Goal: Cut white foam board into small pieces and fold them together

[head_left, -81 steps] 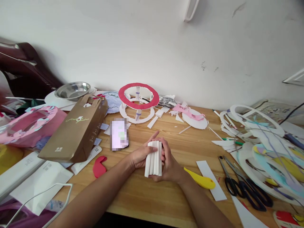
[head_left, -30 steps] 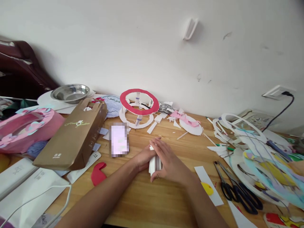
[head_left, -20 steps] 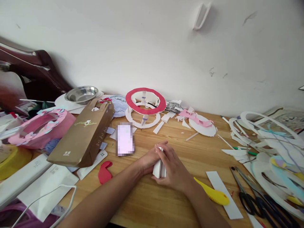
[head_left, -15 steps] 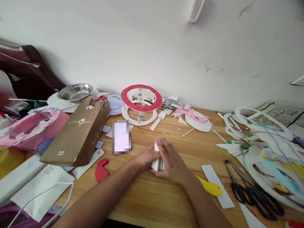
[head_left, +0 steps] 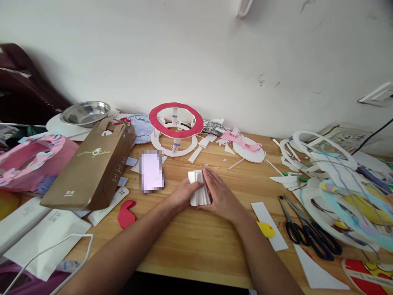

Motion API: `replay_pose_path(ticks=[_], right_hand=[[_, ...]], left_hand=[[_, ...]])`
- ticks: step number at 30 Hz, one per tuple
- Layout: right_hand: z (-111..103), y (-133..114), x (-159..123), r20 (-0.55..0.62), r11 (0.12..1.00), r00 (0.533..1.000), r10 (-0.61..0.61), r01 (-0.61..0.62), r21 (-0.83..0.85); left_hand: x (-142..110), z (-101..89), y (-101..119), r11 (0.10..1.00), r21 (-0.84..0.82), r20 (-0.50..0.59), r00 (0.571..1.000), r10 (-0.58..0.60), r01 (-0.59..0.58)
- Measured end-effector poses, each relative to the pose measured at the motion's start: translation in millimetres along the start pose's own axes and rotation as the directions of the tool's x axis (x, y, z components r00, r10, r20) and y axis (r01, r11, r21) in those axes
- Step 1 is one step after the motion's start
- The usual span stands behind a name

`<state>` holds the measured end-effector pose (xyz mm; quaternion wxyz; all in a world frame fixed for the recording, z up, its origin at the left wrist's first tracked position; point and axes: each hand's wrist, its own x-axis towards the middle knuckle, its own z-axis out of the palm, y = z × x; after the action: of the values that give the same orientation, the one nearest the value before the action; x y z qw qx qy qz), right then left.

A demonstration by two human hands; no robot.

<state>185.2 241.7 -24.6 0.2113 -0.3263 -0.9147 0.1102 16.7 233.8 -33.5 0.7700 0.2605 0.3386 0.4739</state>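
Observation:
Between my two hands stands a white pleated stack of thin paper-like layers, its edges fanned out a little at the bottom. My left hand grips the stack from the left, with the thumb laid across its front. Along the right side, my right hand is cupped against the layers, fingers together and pointing away from me. Its thumb side rests by the lower corner. The back of the stack is hidden. Under my right forearm pokes out a yellow tool handle, lying on a white strip.
A red-topped ring frame stands behind, beside a phone. Left are a brown paper bag, steel bowl and red cutout. Scissors, white rings and a white offcut lie right on the wooden table.
My right fingers have drawn back from over the stack to its right side. More of the stack shows, and its layers are spread wider. The whole view has shifted slightly.

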Motion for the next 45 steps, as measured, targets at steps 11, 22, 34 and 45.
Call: replay_pose_path(ticks=[11, 22, 34, 45], right_hand=[[9, -9, 0, -0.119, 0.999, 0.992, 0.034, -0.035, -0.007], [7, -6, 4, -0.069, 0.999, 0.998, -0.006, 0.009, 0.043], [4, -11, 1, -0.075, 0.995, 0.997, 0.032, -0.024, 0.095], [6, -12, 0, -0.043, 0.994, 0.998, 0.049, -0.044, 0.102]], left_hand=[[-9, 10.2, 4, 0.993, -0.077, 0.03, 0.996, -0.087, 0.089], [2, -4.9, 3, 0.997, -0.029, 0.069, 0.995, -0.071, 0.073], [-4, 0.1, 3, 0.992, -0.077, 0.064, 0.993, -0.095, 0.1], [-5, 0.1, 0, 0.99, -0.017, 0.127, 0.982, -0.14, 0.143]])
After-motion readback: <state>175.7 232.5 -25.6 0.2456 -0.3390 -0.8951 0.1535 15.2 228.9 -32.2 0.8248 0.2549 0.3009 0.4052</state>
